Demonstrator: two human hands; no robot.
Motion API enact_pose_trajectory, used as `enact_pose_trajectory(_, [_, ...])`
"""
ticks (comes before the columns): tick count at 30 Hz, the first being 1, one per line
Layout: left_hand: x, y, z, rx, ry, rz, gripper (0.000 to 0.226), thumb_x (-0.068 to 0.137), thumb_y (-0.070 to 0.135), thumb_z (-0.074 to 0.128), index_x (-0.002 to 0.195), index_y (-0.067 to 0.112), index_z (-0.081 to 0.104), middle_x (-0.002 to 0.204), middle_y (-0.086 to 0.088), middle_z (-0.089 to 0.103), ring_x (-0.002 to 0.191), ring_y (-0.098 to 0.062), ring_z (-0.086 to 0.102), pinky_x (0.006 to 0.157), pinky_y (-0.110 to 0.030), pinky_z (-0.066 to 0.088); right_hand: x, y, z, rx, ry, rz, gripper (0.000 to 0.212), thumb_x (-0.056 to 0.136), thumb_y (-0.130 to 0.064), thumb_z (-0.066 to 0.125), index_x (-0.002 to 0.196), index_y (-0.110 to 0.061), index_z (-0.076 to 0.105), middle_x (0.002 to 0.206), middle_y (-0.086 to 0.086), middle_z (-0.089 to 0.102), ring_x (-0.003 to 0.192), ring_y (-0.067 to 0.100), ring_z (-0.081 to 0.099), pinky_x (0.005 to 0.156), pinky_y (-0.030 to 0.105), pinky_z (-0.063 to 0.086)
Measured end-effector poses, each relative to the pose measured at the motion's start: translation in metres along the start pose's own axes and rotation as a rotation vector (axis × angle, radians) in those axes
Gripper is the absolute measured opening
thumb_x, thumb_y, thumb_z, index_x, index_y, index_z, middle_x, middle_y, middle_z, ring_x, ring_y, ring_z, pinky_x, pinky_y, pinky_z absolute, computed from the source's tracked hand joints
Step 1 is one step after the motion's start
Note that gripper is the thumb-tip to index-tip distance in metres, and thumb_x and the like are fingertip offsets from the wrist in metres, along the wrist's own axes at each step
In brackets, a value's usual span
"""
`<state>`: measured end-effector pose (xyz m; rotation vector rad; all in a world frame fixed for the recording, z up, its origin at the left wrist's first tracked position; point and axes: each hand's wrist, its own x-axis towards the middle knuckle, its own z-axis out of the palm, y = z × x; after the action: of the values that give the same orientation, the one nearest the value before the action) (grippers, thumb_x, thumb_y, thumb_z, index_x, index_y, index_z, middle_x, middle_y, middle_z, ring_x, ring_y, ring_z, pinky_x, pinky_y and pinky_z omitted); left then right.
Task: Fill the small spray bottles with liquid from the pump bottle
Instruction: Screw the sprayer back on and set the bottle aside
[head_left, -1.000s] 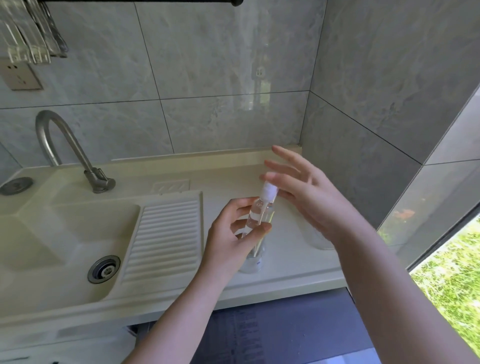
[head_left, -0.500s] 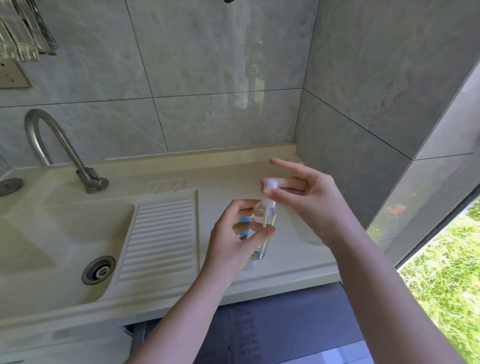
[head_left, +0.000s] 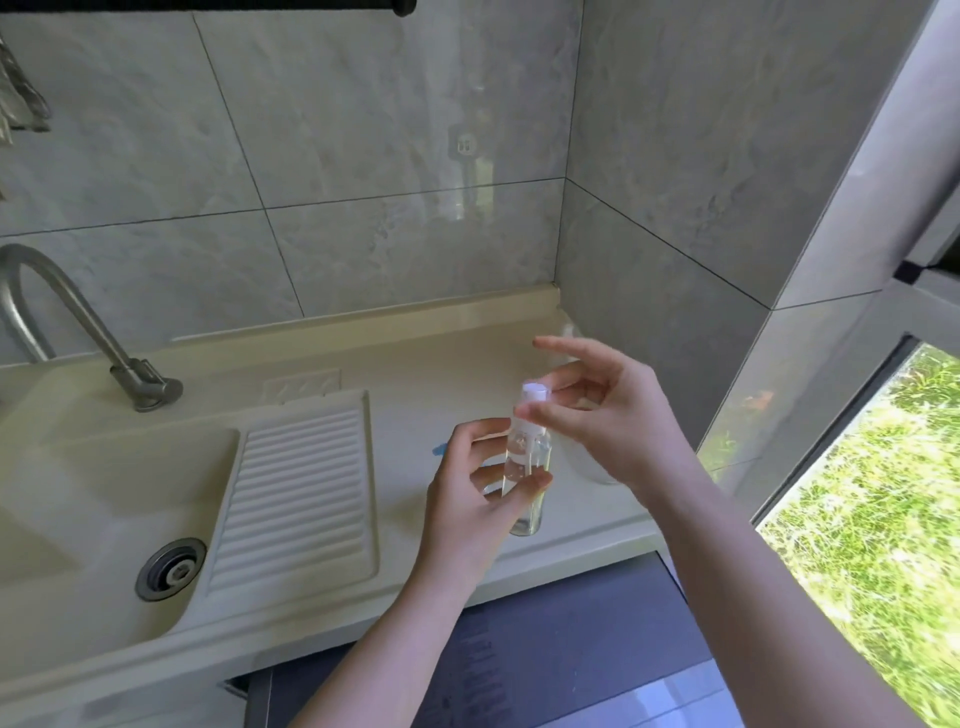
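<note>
- Clear plastic, with clear liquid inside: the small spray bottle (head_left: 525, 462) stands upright above the near edge of the cream bench (head_left: 415, 374), just right of the ribbed drainboard (head_left: 296, 493). Whether its base touches the bench I cannot tell.
- Head view, left hand (head_left: 467, 499): thumb and fingers curl round the lower body of the bottle and hold it steady.
- Head view, right hand (head_left: 597, 410): thumb and a fingertip pinch the white spray cap (head_left: 534, 397) at the bottle's neck, while the other fingers fan out loosely.
- My reading is that the cap is being screwed on or off; which way cannot be told from one look.
- To do it well, keep the bottle vertical so nothing spills, grip firmly low down without squeezing the thin wall, and turn only the cap, square to the thread.
- A pale, translucent shape (head_left: 597, 467) behind the right hand may be the pump bottle; it is mostly hidden.
- A small blue item (head_left: 439, 448) peeks out behind the left hand, too hidden to name.
- Further left sit the sink basin (head_left: 130, 493) and the metal tap (head_left: 78, 332), well apart from the work.
</note>
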<state>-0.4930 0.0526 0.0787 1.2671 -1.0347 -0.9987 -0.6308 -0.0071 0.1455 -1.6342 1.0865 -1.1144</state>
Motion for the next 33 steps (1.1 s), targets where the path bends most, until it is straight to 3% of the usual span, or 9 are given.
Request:
enact_pose_trajectory(5, [0.006, -0.005, 0.015, 0.026, -0.033, -0.023, 0.053, 0.074, 0.010, 0.085, 0.114, 0.027, 0.056, 0.107, 0.012, 0.072, 0.088, -0.006, 0.070, 0.074, -0.018, 0.051, -0.007, 0.006, -0.017, 0.100, -0.185, 0.133, 0.076, 0.085, -0.019, 0.078, 0.148, -0.037, 0.041, 0.127, -0.013, 0.065, 0.108, 0.001, 0.066, 0.085, 0.012, 0.051])
enact_pose_trajectory(8, [0.011, -0.007, 0.027, 0.035, -0.051, -0.010, 0.056, 0.072, 0.004, 0.085, 0.115, 0.023, 0.056, 0.107, 0.007, 0.071, 0.089, -0.009, 0.070, 0.077, -0.019, 0.053, -0.006, 0.011, -0.031, 0.102, -0.112, 0.110, 0.058, 0.080, -0.011, 0.082, 0.132, -0.028, 0.062, 0.103, -0.003, 0.076, 0.096, 0.009, 0.072, 0.091, 0.027, 0.055])
enact_pose_trajectory(11, [0.014, -0.012, 0.043, 0.062, -0.074, 0.007, 0.055, 0.070, 0.005, 0.087, 0.111, 0.025, 0.056, 0.101, 0.012, 0.072, 0.089, -0.007, 0.070, 0.078, -0.019, 0.054, -0.002, 0.021, -0.032, -0.173, 0.140, 0.017, 0.045, 0.066, -0.028, 0.093, 0.106, -0.035, 0.075, 0.071, -0.011, 0.061, 0.060, -0.001, 0.056, 0.066, 0.012, 0.045])
enact_pose_trajectory(13, [0.017, -0.015, 0.055, 0.094, -0.098, 0.011, 0.054, 0.070, 0.009, 0.088, 0.108, 0.029, 0.055, 0.100, 0.020, 0.069, 0.088, -0.007, 0.070, 0.078, -0.021, 0.054, 0.001, 0.027, -0.040, -0.218, 0.124, 0.023, 0.055, 0.064, -0.036, 0.092, 0.114, -0.039, 0.070, 0.076, -0.012, 0.058, 0.065, -0.002, 0.056, 0.066, 0.011, 0.043])
enact_pose_trajectory(16, [0.026, -0.021, 0.064, 0.086, -0.088, -0.008, 0.053, 0.070, 0.009, 0.088, 0.107, 0.029, 0.055, 0.099, 0.020, 0.070, 0.087, -0.009, 0.071, 0.076, -0.022, 0.053, 0.008, 0.035, -0.061, -0.003, -0.108, 0.148, 0.077, 0.069, -0.029, 0.090, 0.138, -0.034, 0.056, 0.108, -0.008, 0.072, 0.099, 0.002, 0.069, 0.092, 0.026, 0.054])
enact_pose_trajectory(21, [0.042, -0.028, 0.075, 0.144, -0.077, -0.004, 0.057, 0.067, 0.013, 0.090, 0.106, 0.033, 0.056, 0.103, 0.014, 0.072, 0.090, -0.004, 0.070, 0.075, -0.017, 0.052, 0.021, 0.053, -0.064, -0.181, 0.107, 0.088, 0.041, 0.068, -0.027, 0.091, 0.106, -0.033, 0.075, 0.078, -0.010, 0.070, 0.071, 0.004, 0.066, 0.075, 0.023, 0.053])
enact_pose_trajectory(26, [0.061, -0.040, 0.090, 0.183, 0.001, 0.046, 0.055, 0.070, 0.017, 0.089, 0.109, 0.035, 0.055, 0.113, 0.030, 0.061, 0.097, -0.004, 0.069, 0.073, -0.017, 0.053, 0.034, 0.073, -0.070, -0.243, -0.069, 0.228, 0.090, 0.065, -0.041, 0.091, 0.141, -0.042, 0.042, 0.104, -0.023, 0.063, 0.095, -0.009, 0.062, 0.075, 0.013, 0.052])
enact_pose_trajectory(30, [0.074, -0.051, 0.102, 0.203, 0.062, 0.109, 0.053, 0.073, 0.014, 0.087, 0.112, 0.027, 0.054, 0.119, 0.025, 0.061, 0.097, -0.002, 0.068, 0.072, -0.012, 0.051, 0.041, 0.095, -0.074, -0.304, -0.037, 0.238, 0.046, 0.067, -0.040, 0.090, 0.108, -0.031, 0.070, 0.092, -0.014, 0.074, 0.088, -0.004, 0.068, 0.085, 0.023, 0.057])
enact_pose_trajectory(33, [0.085, -0.063, 0.113, 0.207, 0.068, 0.134, 0.051, 0.074, 0.016, 0.086, 0.112, 0.025, 0.053, 0.121, 0.018, 0.063, 0.099, -0.001, 0.068, 0.075, -0.013, 0.051, 0.049, 0.102, -0.077, -0.279, 0.002, 0.223, 0.022, 0.073, -0.033, 0.088, 0.090, -0.029, 0.075, 0.081, -0.015, 0.075, 0.079, -0.007, 0.069, 0.075, 0.012, 0.053])
